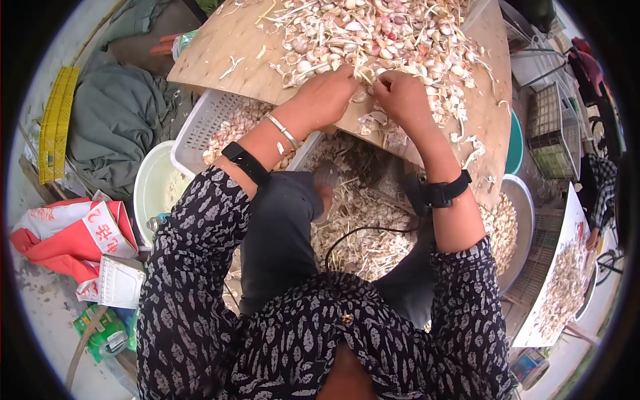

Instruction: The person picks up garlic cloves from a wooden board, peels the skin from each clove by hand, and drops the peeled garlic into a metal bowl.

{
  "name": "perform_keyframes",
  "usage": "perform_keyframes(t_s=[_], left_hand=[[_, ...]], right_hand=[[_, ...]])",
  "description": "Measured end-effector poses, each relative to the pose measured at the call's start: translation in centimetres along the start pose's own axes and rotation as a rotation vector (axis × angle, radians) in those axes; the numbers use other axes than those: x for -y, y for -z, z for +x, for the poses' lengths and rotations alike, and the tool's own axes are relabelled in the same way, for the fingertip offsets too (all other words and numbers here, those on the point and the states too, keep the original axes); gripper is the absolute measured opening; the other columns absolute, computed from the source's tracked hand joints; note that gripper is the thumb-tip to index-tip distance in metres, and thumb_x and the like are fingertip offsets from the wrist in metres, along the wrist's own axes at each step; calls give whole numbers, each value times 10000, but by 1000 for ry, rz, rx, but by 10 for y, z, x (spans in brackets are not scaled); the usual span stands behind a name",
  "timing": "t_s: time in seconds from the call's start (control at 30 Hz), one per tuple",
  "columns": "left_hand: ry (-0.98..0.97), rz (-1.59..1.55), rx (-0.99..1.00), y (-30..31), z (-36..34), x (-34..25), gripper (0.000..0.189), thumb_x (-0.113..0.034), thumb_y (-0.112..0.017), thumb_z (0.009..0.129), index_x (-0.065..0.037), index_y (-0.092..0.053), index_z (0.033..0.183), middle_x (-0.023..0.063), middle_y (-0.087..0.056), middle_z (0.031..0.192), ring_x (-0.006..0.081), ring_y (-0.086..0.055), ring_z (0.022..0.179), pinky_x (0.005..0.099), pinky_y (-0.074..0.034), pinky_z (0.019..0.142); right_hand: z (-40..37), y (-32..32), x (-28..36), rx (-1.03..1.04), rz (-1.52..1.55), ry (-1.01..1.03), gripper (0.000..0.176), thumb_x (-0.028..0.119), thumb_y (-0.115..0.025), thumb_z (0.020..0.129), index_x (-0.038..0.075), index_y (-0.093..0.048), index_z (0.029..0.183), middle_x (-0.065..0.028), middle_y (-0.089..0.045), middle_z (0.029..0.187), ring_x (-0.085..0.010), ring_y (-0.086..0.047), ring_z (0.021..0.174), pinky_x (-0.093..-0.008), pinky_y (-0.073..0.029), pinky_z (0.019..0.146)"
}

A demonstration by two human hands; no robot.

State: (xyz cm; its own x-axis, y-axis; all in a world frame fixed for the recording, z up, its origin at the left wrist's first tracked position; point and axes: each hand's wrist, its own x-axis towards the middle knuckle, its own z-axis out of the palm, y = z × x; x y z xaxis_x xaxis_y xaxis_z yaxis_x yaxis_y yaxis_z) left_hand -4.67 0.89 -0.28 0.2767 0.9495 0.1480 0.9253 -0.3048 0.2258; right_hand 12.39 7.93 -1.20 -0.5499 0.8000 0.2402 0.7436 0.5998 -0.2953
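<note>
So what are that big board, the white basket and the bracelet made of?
The board looks like bare plywood: pale, matt, with faint grain and a thin edge. The basket seems moulded white plastic, its walls a regular slotted grid. The bracelet is probably metal, judging by its silvery gleam; which metal I cannot tell.

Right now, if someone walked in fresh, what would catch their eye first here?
The big heap of garlic spread over the wooden board at the top, with the left hand and right hand curled close together at its near edge. Below the board, a white basket at left holds cloves, and pale skins litter the ground between the knees.
</note>
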Motion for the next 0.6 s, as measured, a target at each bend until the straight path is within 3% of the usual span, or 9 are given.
perform_keyframes(t_s=[0.07,0.1,0.17,0.2,0.23,0.27,0.33,0.4,0.6], left_hand=[[17,-25,-22,-1,-2,0,255,-39,-638,725,-23,-608,978,144,-546,977,347,-574,875,412,-475,744],[-2,-55,-113,0,-3,-1,252,-52,-645,745,-16,-608,992,126,-571,942,307,-589,839,379,-484,722],[-26,-81,-204,2,-6,-2,252,-66,-651,764,-9,-609,1005,108,-596,906,267,-603,802,346,-492,699],[198,-606,-118,15,-7,-10,263,-91,-649,799,-7,-599,1043,83,-602,880,210,-599,772,303,-492,678],[424,-1128,-17,27,-8,-19,277,-115,-647,834,-5,-589,1082,57,-608,854,152,-595,741,261,-491,656],[416,-1124,-16,36,-10,-29,277,-115,-647,834,-5,-589,1082,57,-608,854,152,-595,741,261,-491,656],[357,-1581,-4,50,-18,-48,323,-162,-629,881,3,-551,1148,22,-583,868,83,-564,716,212,-479,626],[366,-1616,3,53,-22,-59,329,-173,-620,890,-1,-540,1159,34,-588,867,110,-573,698,227,-488,615],[262,-1624,-542,63,-38,-124,314,-230,-676,856,22,-591,1024,41,-623,835,80,-572,672,215,-491,611]], right_hand=[[-5,22,-6,200,1055,-333,194,151,-530,869,9,-626,779,-80,-638,764,-178,-630,673,-296,-516,590],[-11,28,-7,170,1431,-422,162,159,-530,895,30,-602,830,-34,-597,759,-99,-579,659,-221,-483,549],[-23,38,-6,136,1601,-443,141,154,-534,894,31,-594,859,-37,-588,762,-100,-570,659,-220,-473,534],[-26,43,-6,102,1770,-464,126,148,-538,892,31,-586,889,-39,-579,765,-101,-561,658,-218,-464,518],[-30,43,-8,163,1721,-360,145,149,-558,896,22,-594,955,9,-530,756,-65,-504,647,-204,-426,526],[-35,43,-10,154,1722,-356,145,149,-558,896,22,-594,955,9,-530,756,-65,-504,647,-204,-426,526],[-51,61,13,115,1231,-90,203,162,-590,890,30,-603,1044,55,-477,720,-37,-425,624,-198,-385,552],[-61,63,19,110,1243,-46,270,170,-624,877,47,-598,1115,76,-469,717,-26,-399,640,-191,-367,587],[-81,98,47,-61,1516,-33,217,82,-598,889,-16,-580,1082,36,-553,748,-42,-514,689,-187,-432,630]])
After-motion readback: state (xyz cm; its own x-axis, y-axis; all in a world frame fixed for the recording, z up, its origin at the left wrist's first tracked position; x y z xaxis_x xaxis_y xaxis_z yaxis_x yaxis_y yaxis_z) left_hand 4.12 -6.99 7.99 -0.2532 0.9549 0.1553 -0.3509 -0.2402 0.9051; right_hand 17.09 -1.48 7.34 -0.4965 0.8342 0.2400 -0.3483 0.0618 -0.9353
